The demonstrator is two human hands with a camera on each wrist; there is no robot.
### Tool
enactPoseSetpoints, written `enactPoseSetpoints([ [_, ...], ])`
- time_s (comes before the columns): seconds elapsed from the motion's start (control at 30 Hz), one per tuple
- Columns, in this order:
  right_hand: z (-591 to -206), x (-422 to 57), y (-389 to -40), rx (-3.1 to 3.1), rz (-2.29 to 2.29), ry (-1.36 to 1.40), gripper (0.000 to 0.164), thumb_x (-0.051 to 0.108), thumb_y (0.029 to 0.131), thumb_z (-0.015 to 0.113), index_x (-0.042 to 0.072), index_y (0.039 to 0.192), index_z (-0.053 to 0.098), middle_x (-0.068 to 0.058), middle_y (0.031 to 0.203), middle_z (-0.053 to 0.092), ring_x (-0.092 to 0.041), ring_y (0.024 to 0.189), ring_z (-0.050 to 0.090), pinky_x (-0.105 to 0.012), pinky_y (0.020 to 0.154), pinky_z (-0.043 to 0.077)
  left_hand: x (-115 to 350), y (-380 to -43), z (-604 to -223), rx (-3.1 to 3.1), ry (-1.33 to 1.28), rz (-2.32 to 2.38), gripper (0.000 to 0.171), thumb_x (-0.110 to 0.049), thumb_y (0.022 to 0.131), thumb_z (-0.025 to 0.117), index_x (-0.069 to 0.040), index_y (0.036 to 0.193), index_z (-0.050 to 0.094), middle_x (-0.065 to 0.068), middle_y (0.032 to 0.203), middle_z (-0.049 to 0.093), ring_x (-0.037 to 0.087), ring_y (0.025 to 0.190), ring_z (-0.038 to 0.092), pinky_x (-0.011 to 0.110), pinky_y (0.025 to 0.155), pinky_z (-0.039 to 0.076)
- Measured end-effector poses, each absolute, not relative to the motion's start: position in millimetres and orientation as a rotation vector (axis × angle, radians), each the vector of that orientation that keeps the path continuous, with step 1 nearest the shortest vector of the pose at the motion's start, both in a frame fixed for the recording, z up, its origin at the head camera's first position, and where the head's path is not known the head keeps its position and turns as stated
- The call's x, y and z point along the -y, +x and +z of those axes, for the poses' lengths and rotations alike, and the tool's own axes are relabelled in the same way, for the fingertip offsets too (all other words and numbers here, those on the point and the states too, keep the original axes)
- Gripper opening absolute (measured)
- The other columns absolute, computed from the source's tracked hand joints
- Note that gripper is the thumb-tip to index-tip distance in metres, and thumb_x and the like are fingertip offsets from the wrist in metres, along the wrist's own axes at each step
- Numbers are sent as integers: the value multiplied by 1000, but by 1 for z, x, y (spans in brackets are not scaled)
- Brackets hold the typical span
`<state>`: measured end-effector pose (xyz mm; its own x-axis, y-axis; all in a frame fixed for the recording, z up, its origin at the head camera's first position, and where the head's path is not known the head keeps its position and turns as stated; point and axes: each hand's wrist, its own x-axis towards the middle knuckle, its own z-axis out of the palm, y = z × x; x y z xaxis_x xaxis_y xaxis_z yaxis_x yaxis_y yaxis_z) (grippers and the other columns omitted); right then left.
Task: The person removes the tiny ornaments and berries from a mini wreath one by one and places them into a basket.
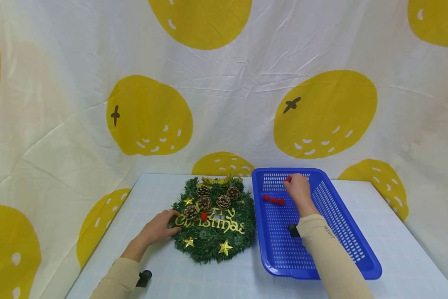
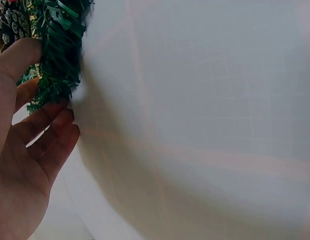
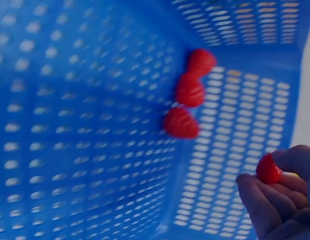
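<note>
"Wreath (image 1: pixel 213 238): location?"

"Lower centre of the head frame, lying on the table (image 1: pixel 209 286). The blue basket (image 1: pixel 284 245) sits just right of it, in the lower right; I cannot tell whether the two touch."

"State of your right hand (image 1: pixel 300 189)?"

"Grasping. I pinch one red berry (image 3: pixel 269 169) between thumb and fingertip, at the lower right of the right wrist frame. In the head frame, I hold it right of centre, over the far part of the basket."

"Basket contents?"

"Three berries (image 3: pixel 190 90), in a row, upper right of centre in the right wrist frame."

"State of your left hand (image 1: pixel 158 227)?"

"Released. My fingers are loosely bent; thumb and fingertips touch the wreath's edge, left of centre in the head frame. The left wrist frame shows this contact at upper left."

"Fittings on the wreath?"

"Five pinecones (image 1: pixel 223 202) on its upper part, gold lettering (image 1: pixel 218 224) across the middle, a fourth-line item: one mounted berry (image 1: pixel 203 216) beside that lettering. Gold stars (image 1: pixel 225 248) also noted."
</note>
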<state>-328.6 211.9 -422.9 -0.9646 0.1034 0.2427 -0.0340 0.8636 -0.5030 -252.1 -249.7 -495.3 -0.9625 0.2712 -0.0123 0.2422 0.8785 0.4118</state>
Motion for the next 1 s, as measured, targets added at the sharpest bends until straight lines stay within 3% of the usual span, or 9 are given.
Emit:
enactPoseSetpoints([
  [0.4,-444,-225,-332,2991,762,-92,19,8,93,61,-10,93,66,-17,79,63,-29,70,56,-46,69,48,250,-255,-497,-2982,396,615,47,-35,87,73,-12,126,59,5,109,58,24,98,57,49,79,49],
  [0.8,-447,-223,-333,3116,709,-53,19,8,92,63,-10,96,66,-20,87,65,-32,77,61,-48,74,51,251,-255,-500,-2987,395,610,46,-35,87,73,-12,125,59,7,112,59,26,102,58,51,81,49],
  [1.0,-445,-223,-333,3162,701,-46,23,8,92,61,-12,105,64,-25,97,65,-40,91,63,-52,82,50,250,-254,-498,-2985,391,621,46,-34,87,73,-12,125,59,8,113,59,28,104,58,52,82,49],
])
